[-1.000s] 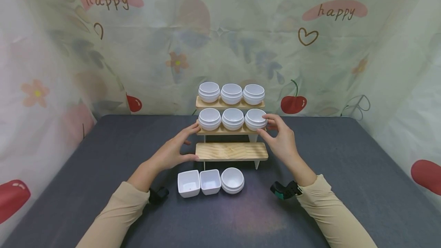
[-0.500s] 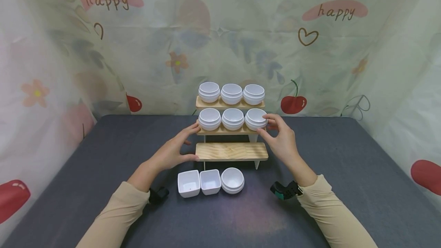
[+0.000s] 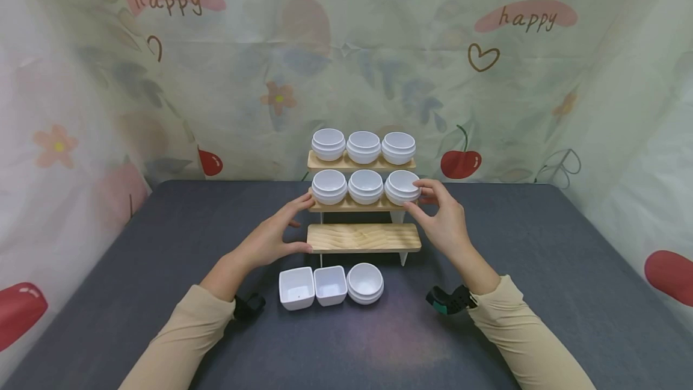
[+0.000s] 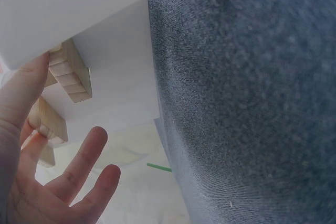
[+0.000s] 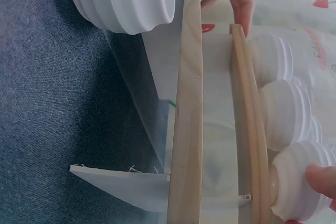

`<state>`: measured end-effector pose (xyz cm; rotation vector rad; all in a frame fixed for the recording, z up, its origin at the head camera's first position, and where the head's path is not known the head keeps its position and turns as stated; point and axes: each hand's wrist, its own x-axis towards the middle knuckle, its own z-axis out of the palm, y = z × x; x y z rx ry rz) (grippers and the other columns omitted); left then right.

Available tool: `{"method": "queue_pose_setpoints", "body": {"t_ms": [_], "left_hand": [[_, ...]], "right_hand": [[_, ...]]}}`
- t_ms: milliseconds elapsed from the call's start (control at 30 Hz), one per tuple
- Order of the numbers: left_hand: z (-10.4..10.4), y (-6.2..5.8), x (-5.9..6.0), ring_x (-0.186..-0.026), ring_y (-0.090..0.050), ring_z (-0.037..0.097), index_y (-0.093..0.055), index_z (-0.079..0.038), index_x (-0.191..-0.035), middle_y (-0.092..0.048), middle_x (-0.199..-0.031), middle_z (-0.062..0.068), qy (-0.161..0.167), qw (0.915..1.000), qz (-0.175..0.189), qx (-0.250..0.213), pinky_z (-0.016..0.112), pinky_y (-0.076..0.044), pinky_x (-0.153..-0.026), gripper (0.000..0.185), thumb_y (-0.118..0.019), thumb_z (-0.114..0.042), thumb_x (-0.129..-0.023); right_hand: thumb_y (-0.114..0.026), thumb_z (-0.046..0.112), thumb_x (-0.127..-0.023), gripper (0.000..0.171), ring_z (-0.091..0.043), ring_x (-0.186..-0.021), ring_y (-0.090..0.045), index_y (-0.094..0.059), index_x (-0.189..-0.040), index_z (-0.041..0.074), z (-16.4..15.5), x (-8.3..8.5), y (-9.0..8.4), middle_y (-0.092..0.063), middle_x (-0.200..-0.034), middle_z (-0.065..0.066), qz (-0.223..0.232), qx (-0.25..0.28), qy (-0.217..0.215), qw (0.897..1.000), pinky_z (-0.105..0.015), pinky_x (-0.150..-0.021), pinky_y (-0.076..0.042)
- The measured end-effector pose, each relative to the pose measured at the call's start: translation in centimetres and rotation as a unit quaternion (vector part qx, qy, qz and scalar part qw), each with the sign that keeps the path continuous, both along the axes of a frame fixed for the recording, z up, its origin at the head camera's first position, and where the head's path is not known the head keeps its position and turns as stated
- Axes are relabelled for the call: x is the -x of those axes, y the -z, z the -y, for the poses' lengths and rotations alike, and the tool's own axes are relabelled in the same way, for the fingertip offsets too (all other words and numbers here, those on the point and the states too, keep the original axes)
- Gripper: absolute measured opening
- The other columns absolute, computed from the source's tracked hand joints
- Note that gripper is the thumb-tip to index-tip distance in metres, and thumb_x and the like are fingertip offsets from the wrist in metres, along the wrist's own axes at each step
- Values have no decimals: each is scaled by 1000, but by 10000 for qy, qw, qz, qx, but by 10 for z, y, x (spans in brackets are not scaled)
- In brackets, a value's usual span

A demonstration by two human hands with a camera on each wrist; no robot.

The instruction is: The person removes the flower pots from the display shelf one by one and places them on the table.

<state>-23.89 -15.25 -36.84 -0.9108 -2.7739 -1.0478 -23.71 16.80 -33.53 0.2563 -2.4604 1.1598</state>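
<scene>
The left hand is bracing the wooden rack's left edge, fingers spread wide, while the right hand is pinching the rightmost middle-shelf bowl (bare counter either side).

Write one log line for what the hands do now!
left hand: touches rack left end | right hand: pinches middle-shelf right bowl | bottom shelf: bare
</scene>
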Motion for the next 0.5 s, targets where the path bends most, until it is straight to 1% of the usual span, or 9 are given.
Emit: {"method": "queue_pose_setpoints", "body": {"t_ms": [333, 500], "left_hand": [[0, 0, 0, -117, -56, 35, -24, -18, -148, -15, -158, 5, -14, 10000, 53, 4, 47, -50, -95, 91, -78, -21, -75], [-1, 0, -1, -116, -57, 35, -24, -18, -148, -15, -158, 5, -29, 10000, 47, 19, 47, -50, -95, 91, -78, -21, -75]], "right_hand": [[-73, 16, -81, 43, -33, -99, -64, -55, -120, 9, -1, -4, 0, -66, -112, -19, -16, -20, 16, 10000, -50, -86, -48], [-73, 15, -81, 43, -33, -99, -64, -55, -119, 8, -2, -7, 0, -66, -111, -19, -32, -37, 9, 10000, -50, -86, -47]]}}
